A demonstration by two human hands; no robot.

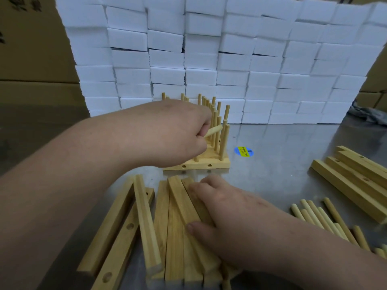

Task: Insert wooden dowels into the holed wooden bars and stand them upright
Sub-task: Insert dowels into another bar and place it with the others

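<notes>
White foam blocks are standing stacked as a wall behind the brushed-metal worktop. Square pale wooden bars are lying heaped nearby, and the right hand is gripping the top bar between thumb and fingers. Beyond them, finished bars are carrying upright round dowels. The left hand is pinching a smooth single dowel in curled fingers.

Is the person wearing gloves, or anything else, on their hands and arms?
No. The left hand and the right hand are both bare, with no gloves, rings or wristwatch in view. The left forearm and the right forearm are uncovered as far as the picture's edge, so no sleeve shows. The right thumbnail is short and unpainted.
</notes>
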